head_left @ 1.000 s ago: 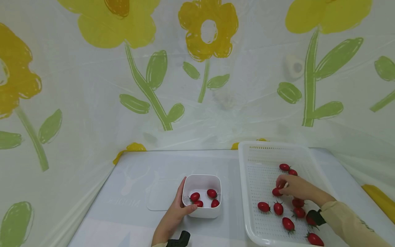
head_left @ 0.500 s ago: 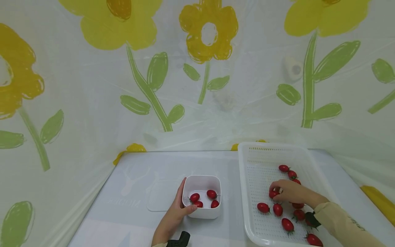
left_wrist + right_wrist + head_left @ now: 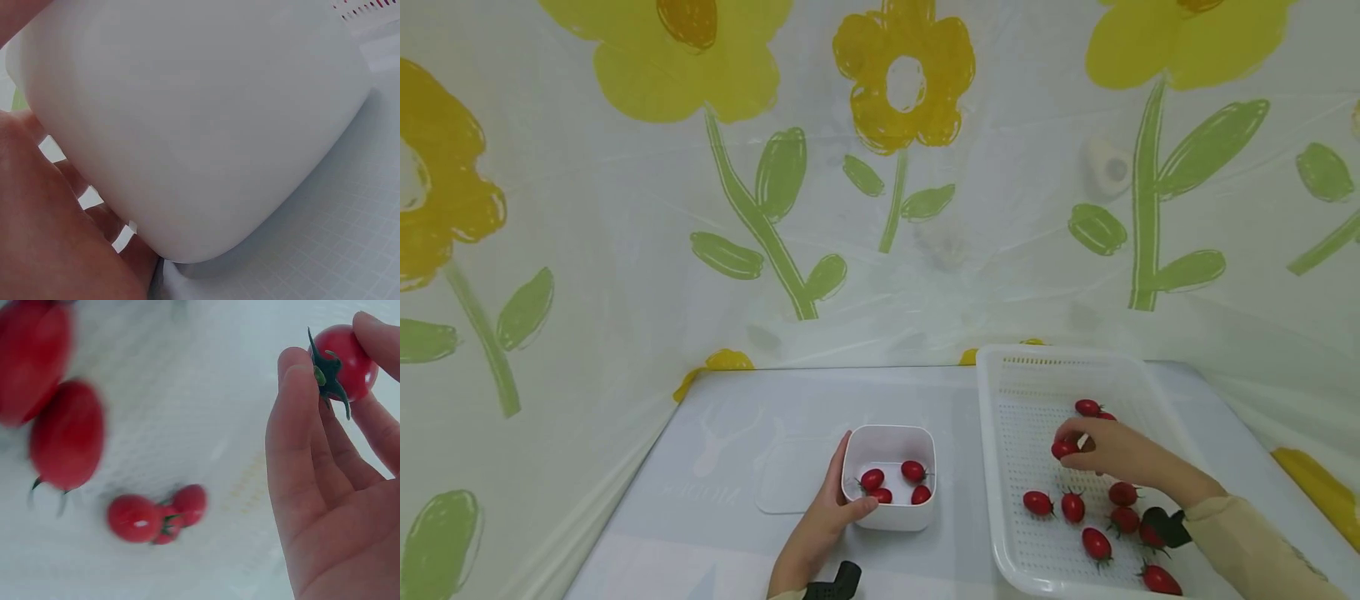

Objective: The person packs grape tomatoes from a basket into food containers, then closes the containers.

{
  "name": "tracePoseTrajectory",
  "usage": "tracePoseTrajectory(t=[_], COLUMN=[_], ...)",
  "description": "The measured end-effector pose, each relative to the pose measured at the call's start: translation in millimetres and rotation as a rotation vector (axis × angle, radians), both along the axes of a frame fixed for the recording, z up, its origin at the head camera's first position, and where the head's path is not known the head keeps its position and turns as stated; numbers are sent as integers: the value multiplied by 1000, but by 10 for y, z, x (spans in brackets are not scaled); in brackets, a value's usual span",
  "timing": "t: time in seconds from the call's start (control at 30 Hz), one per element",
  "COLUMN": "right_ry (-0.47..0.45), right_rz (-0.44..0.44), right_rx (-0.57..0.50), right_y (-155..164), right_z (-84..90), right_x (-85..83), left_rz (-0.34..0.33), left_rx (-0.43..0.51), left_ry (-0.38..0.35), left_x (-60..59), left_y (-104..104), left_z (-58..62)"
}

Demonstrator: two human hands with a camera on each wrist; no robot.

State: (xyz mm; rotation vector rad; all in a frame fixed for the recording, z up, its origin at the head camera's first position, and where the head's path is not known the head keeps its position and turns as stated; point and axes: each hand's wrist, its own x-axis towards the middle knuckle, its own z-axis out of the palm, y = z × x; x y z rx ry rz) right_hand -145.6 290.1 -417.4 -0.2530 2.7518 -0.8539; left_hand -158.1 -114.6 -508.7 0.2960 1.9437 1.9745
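Right hand: I see its fingertips pinch one cherry tomato above the white basket.
Left hand: curled round the white bowl — steadying it.
Bearing: the bowl lies to the tomato's left — past the basket's rim.

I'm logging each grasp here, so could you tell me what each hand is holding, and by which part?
The right hand pinches a cherry tomato by its body, at the fingertips. The left hand grips the white bowl by its left side wall.

Right sleeve: long, beige, reaching the wrist.
Right wrist: black strap-mounted device.
Left wrist: black device, partly cut off.
Hands: bare.
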Motion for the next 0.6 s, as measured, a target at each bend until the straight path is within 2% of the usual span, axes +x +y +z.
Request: tracePoseTrajectory(t=[0.27,0.53,0.6], right_ry=[206,334,389], right_rz=[-8,-76,-79], right_rx=[-73,-155,-162], right_y=[-174,-483,-570], right_z=[285,480,509], right_x=[148,305,350], left_rz=[1,-3,-4], left_rx=[-18,-14,-15], left_ry=[-1,6,3], left_x=[-2,8,7], left_y=[5,1,1], left_z=[23,20,18])
